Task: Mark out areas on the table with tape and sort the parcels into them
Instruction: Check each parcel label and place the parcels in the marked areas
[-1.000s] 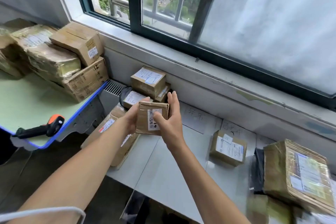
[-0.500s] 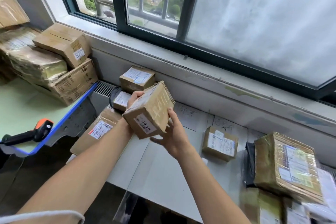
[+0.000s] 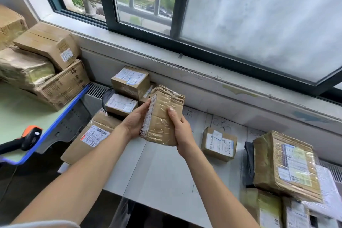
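Observation:
A small brown cardboard parcel [image 3: 162, 116], wrapped in clear tape, is held between both hands above the white table [image 3: 162, 168]. My left hand [image 3: 134, 121] grips its left side, where a white label runs down the edge. My right hand [image 3: 180, 127] grips its right side, thumb on the top face. The parcel is tilted with its far end raised. Several other labelled parcels lie on the table: a stack [image 3: 127, 81] at the back left, a long box [image 3: 90, 135] at the left edge, one small box [image 3: 219, 143] to the right.
A large taped parcel [image 3: 285, 164] and more packages crowd the table's right end. A green desk with a blue edge [image 3: 22, 116] at left carries stacked cartons [image 3: 46, 72] and an orange-and-black barcode scanner [image 3: 27, 138]. A window sill runs behind the table.
Both hands have turned the parcel over and lowered it a little; the label that faced me now sits along its left edge.

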